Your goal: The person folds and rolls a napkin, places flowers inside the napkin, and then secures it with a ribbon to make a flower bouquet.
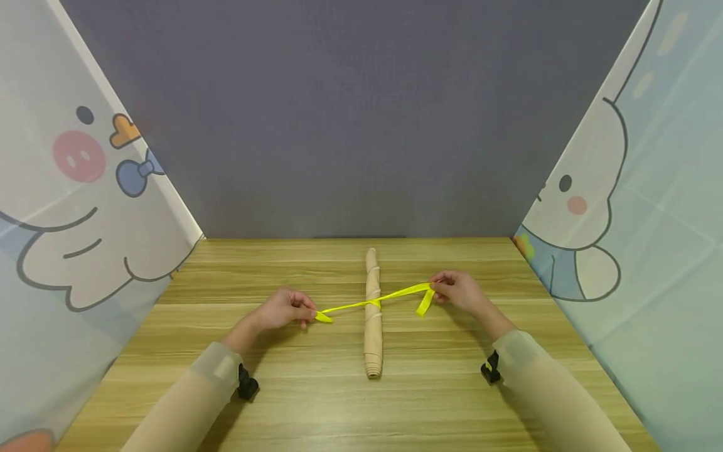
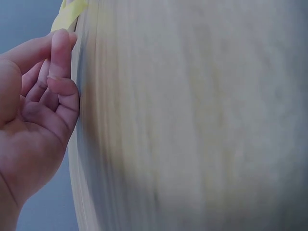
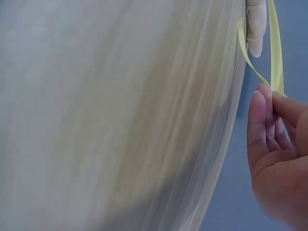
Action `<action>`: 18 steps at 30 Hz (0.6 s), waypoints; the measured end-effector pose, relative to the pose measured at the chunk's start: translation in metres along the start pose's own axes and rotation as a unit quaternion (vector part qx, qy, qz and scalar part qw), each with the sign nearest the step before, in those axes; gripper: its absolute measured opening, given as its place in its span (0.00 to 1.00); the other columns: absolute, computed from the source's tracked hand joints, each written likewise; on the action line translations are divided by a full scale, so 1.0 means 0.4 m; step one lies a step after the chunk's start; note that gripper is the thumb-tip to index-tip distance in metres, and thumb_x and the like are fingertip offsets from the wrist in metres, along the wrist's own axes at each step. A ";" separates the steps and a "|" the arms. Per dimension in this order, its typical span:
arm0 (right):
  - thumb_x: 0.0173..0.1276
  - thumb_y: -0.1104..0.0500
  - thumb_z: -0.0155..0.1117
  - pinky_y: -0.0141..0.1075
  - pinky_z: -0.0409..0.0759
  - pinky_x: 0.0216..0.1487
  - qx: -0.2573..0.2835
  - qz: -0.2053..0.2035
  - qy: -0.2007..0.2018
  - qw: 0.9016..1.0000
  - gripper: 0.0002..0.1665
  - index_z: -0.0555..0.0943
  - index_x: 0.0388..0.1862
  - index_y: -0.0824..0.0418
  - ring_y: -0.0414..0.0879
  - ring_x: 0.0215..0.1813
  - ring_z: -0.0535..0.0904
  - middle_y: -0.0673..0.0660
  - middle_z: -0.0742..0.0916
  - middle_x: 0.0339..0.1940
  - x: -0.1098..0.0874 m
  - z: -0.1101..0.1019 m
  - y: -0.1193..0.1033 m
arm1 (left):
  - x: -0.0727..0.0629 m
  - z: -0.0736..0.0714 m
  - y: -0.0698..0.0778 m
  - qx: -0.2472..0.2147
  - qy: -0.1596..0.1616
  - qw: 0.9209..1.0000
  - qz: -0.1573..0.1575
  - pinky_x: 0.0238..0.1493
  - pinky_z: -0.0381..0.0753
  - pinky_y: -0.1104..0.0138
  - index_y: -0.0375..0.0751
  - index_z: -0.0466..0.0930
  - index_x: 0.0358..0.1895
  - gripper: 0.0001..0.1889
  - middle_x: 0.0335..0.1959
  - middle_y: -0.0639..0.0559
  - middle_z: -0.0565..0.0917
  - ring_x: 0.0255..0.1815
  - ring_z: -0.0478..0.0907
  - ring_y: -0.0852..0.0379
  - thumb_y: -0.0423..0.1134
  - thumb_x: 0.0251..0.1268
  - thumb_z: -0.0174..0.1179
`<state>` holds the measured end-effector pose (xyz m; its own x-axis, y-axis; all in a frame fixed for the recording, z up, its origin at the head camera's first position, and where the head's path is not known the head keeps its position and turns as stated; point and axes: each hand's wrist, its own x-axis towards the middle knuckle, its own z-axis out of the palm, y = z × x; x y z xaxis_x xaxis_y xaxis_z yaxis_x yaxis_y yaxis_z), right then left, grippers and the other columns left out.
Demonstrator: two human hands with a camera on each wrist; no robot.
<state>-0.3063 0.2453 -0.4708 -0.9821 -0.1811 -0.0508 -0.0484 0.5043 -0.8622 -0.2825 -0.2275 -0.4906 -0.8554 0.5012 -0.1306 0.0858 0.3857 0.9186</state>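
A beige roll of sheet material [image 1: 373,342], tapered at the far end, lies lengthwise on the table. Its layers show at the near end. Across its middle runs a bright yellow ribbon [image 1: 403,292], stretched to both sides. Left of the roll, my left hand [image 1: 287,307] pinches one end of the ribbon between thumb and fingertips, a short tail hanging past them. My right hand [image 1: 460,292] pinches the other side, and a longer tail dangles below it. Whether the ribbon passes under the roll or is knotted is too small to tell. Both wrist views show these pinches close up.
The wood-grain table [image 1: 294,402] reaches back to a dark grey panel [image 1: 361,125]. Cartoon-printed sheets stand at the left [image 1: 51,207] and right [image 1: 672,207]. Black wrist devices sit by the left cuff [image 1: 247,384] and the right cuff [image 1: 491,368].
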 end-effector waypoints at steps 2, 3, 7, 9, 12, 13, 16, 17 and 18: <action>0.84 0.62 0.65 0.32 0.89 0.39 -0.003 -0.001 0.004 1.000 0.14 0.86 0.58 0.72 0.44 0.37 0.88 0.64 0.91 0.42 0.003 0.002 0.000 | -0.002 -0.001 0.000 -0.001 -0.007 1.000 -0.001 0.34 0.85 0.71 0.28 0.89 0.49 0.09 0.37 0.43 0.93 0.31 0.87 0.58 0.33 0.77 0.69; 0.84 0.62 0.65 0.32 0.89 0.39 -0.005 0.000 0.005 1.000 0.14 0.86 0.58 0.72 0.43 0.37 0.88 0.63 0.91 0.42 0.004 0.003 -0.002 | -0.003 -0.001 0.000 -0.002 -0.011 1.000 -0.001 0.35 0.86 0.71 0.28 0.89 0.50 0.09 0.38 0.43 0.93 0.31 0.87 0.58 0.33 0.77 0.69; 0.84 0.61 0.65 0.32 0.89 0.38 -0.009 0.005 0.012 1.000 0.14 0.87 0.58 0.71 0.43 0.36 0.89 0.62 0.92 0.41 0.009 0.006 -0.009 | -0.010 -0.003 0.001 0.004 -0.021 1.000 0.002 0.32 0.82 0.72 0.28 0.89 0.49 0.09 0.38 0.40 0.92 0.30 0.86 0.58 0.32 0.76 0.69; 0.84 0.61 0.65 0.32 0.89 0.38 -0.009 0.007 0.015 1.000 0.14 0.87 0.58 0.71 0.43 0.36 0.89 0.62 0.92 0.40 0.010 0.008 -0.013 | -0.013 -0.005 0.003 0.008 -0.026 1.000 0.002 0.29 0.79 0.72 0.29 0.89 0.49 0.09 0.37 0.40 0.92 0.29 0.86 0.59 0.33 0.76 0.70; 0.84 0.62 0.65 0.31 0.89 0.38 -0.011 0.009 0.018 1.000 0.14 0.86 0.57 0.71 0.43 0.36 0.89 0.63 0.91 0.41 0.014 0.013 -0.016 | -0.017 -0.007 0.004 0.013 -0.033 0.999 0.004 0.28 0.77 0.72 0.29 0.90 0.48 0.08 0.36 0.41 0.92 0.27 0.87 0.60 0.33 0.76 0.70; 0.84 0.62 0.65 0.31 0.89 0.38 -0.010 0.010 0.020 1.000 0.14 0.86 0.57 0.72 0.43 0.36 0.89 0.64 0.91 0.41 0.016 0.014 -0.017 | -0.017 -0.007 0.004 0.012 -0.037 0.999 0.004 0.28 0.78 0.72 0.29 0.90 0.48 0.08 0.36 0.41 0.92 0.27 0.87 0.60 0.32 0.76 0.70; 0.84 0.63 0.65 0.31 0.89 0.38 -0.005 0.015 0.020 1.000 0.13 0.86 0.57 0.72 0.43 0.36 0.89 0.64 0.91 0.41 0.022 0.016 -0.017 | -0.017 -0.008 0.005 0.008 -0.044 0.999 0.003 0.30 0.80 0.72 0.27 0.89 0.48 0.08 0.35 0.41 0.93 0.27 0.87 0.60 0.31 0.75 0.70; 0.84 0.63 0.65 0.31 0.89 0.38 -0.002 0.018 0.020 1.000 0.13 0.86 0.57 0.72 0.42 0.35 0.88 0.64 0.91 0.41 0.023 0.017 -0.017 | -0.017 -0.008 0.004 0.007 -0.047 0.999 0.002 0.30 0.81 0.72 0.27 0.89 0.48 0.09 0.35 0.42 0.93 0.27 0.88 0.60 0.31 0.75 0.70; 0.84 0.63 0.65 0.31 0.89 0.38 0.001 0.021 0.020 1.000 0.13 0.86 0.57 0.72 0.42 0.35 0.88 0.64 0.91 0.41 0.025 0.018 -0.017 | -0.016 -0.009 0.005 0.004 -0.049 0.999 -0.001 0.31 0.82 0.72 0.27 0.89 0.49 0.09 0.35 0.43 0.93 0.27 0.88 0.60 0.31 0.75 0.70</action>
<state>-0.3144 0.2341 -0.4691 -0.9899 -0.1255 -0.0656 -0.0074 0.5083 -0.8612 -0.2787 -0.2329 -0.4866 -0.8015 0.5737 -0.1687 0.0881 0.3923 0.9156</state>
